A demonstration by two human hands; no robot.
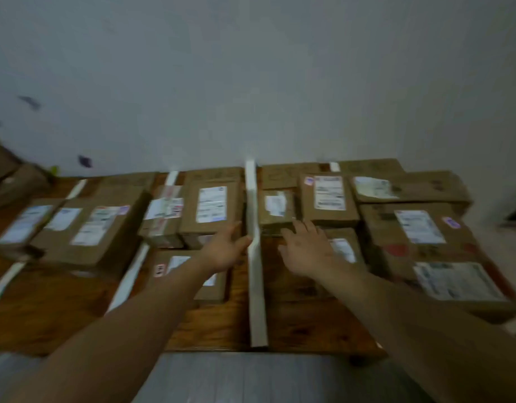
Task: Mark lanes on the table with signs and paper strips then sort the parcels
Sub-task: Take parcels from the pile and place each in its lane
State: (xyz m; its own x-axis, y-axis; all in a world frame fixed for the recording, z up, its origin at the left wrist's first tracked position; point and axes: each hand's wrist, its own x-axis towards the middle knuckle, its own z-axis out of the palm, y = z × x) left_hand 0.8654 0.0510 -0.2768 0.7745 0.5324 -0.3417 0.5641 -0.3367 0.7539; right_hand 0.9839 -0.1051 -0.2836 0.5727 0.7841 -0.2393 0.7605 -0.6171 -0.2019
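Several brown cardboard parcels with white labels lie on a wooden table [47,309], split into lanes by white paper strips. The long middle strip [255,286] runs from the wall to the front edge. My left hand [224,251] reaches forward just left of that strip, fingers apart, beside a labelled parcel [211,206]. My right hand [307,247] is spread flat, palm down, right of the strip, in front of a small parcel [275,210] and partly over another parcel [342,248]. Neither hand grips anything. The frame is motion-blurred.
Two more strips lie to the left, one [128,277] and another [6,280]. Big parcels [425,239] fill the right side, stacked parcels [85,228] the left. A grey wall [251,82] stands behind the table. Grey floor [251,379] shows at the front edge.
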